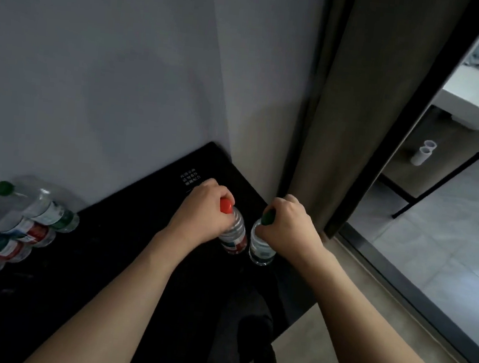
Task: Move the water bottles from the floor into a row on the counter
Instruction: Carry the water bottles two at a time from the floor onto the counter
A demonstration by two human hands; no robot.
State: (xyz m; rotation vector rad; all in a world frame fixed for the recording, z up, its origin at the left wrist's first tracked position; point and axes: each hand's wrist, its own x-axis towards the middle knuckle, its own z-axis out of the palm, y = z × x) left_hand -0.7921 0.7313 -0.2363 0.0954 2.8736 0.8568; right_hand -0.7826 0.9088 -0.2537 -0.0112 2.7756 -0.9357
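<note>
My left hand (204, 211) grips the neck of a clear water bottle with a red cap (234, 237), held upright over the black counter (106, 256). Right beside it, my right hand (290, 225) grips the neck of a clear bottle with a green cap (261, 247), also upright. The two bottles are nearly touching, near the counter's right end. Whether their bases rest on the counter is hard to tell. A row of several bottles (17, 229) with red and green caps stands along the wall at the left.
A grey wall (111, 64) backs the counter. A brown curtain (352, 104) and a dark sliding-door frame (428, 112) stand to the right. Beyond the glass is a tiled floor with a white table (477, 103). My dark-clad leg shows below the counter edge.
</note>
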